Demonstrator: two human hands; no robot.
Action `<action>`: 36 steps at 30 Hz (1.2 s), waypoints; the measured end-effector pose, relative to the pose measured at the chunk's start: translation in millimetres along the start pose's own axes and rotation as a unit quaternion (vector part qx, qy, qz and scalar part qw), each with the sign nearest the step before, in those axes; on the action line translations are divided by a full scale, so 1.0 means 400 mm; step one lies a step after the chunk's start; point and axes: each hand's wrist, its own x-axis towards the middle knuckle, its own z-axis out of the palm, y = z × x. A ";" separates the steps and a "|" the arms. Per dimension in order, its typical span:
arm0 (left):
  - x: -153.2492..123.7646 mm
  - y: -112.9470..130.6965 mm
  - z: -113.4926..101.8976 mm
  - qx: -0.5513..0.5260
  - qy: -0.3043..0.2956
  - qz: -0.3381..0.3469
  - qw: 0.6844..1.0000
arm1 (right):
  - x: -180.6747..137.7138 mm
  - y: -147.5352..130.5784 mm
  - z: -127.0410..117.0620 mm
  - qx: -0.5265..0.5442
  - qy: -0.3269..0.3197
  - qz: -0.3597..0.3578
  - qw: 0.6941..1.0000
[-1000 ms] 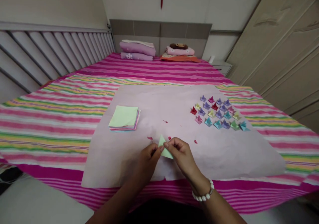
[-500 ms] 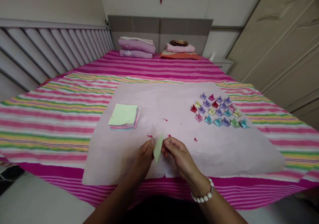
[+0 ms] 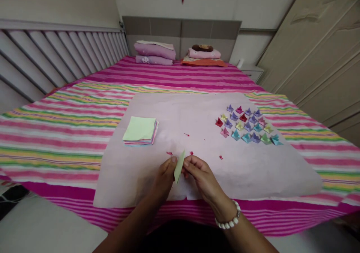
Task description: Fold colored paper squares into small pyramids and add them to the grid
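Turned edge-on, green paper [image 3: 179, 166] sits between left hand [image 3: 164, 177] and right hand [image 3: 201, 177].

One paper stack [image 3: 140, 130]; one green sheet [image 3: 179, 166]

head cam | faces forward-down | close above bed [image 3: 180, 77] foot

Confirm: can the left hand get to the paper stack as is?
Probably yes. The stack lies ahead and left of the left hand, with bare sheet between. But that hand shares a grip on the green paper with the right hand.
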 end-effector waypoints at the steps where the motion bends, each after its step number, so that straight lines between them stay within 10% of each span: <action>1: 0.000 -0.001 0.001 -0.004 -0.002 0.003 1.000 | -0.001 -0.001 0.001 0.006 0.000 0.001 1.000; 36: -0.007 0.018 0.023 -0.014 -0.002 0.021 1.000 | -0.004 -0.010 0.008 0.103 -0.006 0.042 0.994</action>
